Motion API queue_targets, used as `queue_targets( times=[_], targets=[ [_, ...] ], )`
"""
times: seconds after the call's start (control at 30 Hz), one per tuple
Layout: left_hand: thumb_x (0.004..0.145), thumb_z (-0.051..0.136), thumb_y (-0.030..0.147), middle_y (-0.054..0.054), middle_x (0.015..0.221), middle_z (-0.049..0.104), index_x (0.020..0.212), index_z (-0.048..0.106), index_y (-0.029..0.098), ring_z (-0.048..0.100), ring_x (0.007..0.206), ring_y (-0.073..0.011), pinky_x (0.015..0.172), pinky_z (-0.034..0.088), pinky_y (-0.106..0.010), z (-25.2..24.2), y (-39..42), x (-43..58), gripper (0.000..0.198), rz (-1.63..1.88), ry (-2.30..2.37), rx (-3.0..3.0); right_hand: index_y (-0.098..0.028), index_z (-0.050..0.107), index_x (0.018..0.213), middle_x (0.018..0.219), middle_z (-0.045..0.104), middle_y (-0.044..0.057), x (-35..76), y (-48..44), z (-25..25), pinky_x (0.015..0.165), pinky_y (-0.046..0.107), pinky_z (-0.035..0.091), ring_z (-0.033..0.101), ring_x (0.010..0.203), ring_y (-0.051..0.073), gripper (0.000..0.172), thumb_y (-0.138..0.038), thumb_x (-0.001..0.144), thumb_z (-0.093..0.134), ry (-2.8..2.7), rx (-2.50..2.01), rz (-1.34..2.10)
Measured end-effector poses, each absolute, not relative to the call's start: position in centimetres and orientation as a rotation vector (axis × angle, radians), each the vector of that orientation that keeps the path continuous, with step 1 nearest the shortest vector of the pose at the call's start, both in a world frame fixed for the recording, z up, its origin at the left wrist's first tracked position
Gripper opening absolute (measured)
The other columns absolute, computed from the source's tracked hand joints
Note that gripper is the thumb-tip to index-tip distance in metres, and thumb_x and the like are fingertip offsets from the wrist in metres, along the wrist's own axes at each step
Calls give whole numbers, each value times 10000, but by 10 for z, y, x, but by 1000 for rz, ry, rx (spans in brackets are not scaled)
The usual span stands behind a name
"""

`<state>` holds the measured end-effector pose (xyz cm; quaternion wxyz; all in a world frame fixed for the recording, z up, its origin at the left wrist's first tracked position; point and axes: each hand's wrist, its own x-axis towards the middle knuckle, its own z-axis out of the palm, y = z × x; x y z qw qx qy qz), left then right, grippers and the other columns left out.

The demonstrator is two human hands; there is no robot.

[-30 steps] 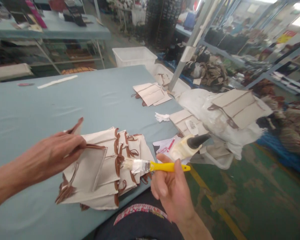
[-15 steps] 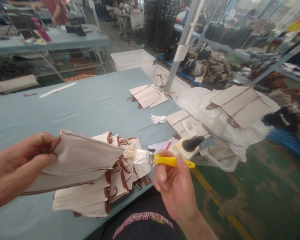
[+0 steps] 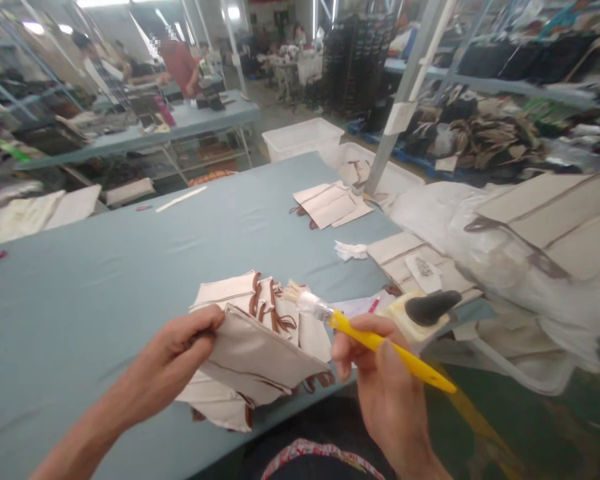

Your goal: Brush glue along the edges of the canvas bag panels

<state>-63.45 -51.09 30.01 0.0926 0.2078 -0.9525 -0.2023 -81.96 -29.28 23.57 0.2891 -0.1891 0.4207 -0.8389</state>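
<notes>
Head view, left hand: fingers are pinching a beige piece by its corner; it is slanting over the pile, near the front edge of the table.
Right hand: fingers are gripping a yellow brush, its bristles pointing past the piece.
Tabletop: stretching away leftward.

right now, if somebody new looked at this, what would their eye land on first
Most likely the yellow-handled brush, held in the right hand near the front edge of the blue-grey table. Next, perhaps, the beige piece that the left hand grips near a corner, tilted over a pile of brown-edged pieces. Beyond the table's far end, a white plastic bin also stands out.
</notes>
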Motion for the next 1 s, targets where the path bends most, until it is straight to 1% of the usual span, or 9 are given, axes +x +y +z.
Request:
queue_targets(
  times=[0.1,0.23,0.3,0.4,0.43,0.5,0.63,0.83,1.0],
  targets=[
    [968,403,198,7,708,586,767,477,257,569,639,-184,574,510,-278,287,-503,-620,223,-725,-2673,578,-266,765,1072,867,742,30,-802,-306,229,624,276,545,623,689,164,305,-521,1078,597,1360,-683,-2215],
    [1023,411,234,-20,740,618,794,457,268,585,677,-202,602,547,-313,283,-495,-602,236,-777,-2677,507,-282,736,1202,984,771,50,-767,-336,219,769,328,598,721,855,208,227,-397,1101,568,1716,-1131,-2128],
    [1035,475,274,-59,824,672,801,513,269,632,778,-232,673,583,-354,279,-494,-594,237,-632,-2676,471,-274,701,1280,1061,781,67,-747,-352,213,812,348,603,740,892,217,243,-364,1100,565,1802,-1332,-2049],
    [1017,542,255,-139,1152,716,889,658,271,660,1076,-325,889,593,-488,273,-498,-578,174,-166,-2674,483,-266,698,1274,1065,779,70,-720,-370,206,772,329,600,735,840,202,264,-403,1115,538,1785,-1360,-2015],
    [1011,548,244,-149,1197,708,942,691,275,655,1091,-343,897,583,-516,272,-500,-572,161,-38,-2666,503,-265,714,1237,1030,775,62,-714,-374,205,747,316,596,725,808,193,279,-435,1119,527,1760,-1289,-2037],
    [1015,550,233,-128,1060,722,987,699,285,665,929,-314,781,574,-491,272,-503,-561,161,9,-2649,513,-258,756,1118,941,760,48,-706,-382,207,706,295,584,701,763,182,344,-519,1109,532,1690,-1098,-2090],
    [1062,482,220,-39,737,661,809,577,280,631,730,-230,641,537,-386,277,-505,-555,276,-547,-2591,424,-245,777,881,745,716,10,-707,-391,223,588,220,519,599,616,132,436,-623,1034,621,1389,-505,-2253],
    [1091,452,334,14,741,693,832,558,260,624,612,-153,555,537,-232,282,-506,-571,289,-1187,-2522,635,-259,820,836,627,630,-36,-721,-381,261,455,121,399,436,493,63,265,-494,777,929,856,-25,-2143],
    [1042,483,321,2,794,705,810,608,232,652,650,-148,572,551,-199,290,-501,-589,278,-1246,-2417,721,-278,847,872,656,620,-36,-726,-366,265,468,116,393,403,510,56,213,-449,777,932,824,-38,-2105]
  ],
)
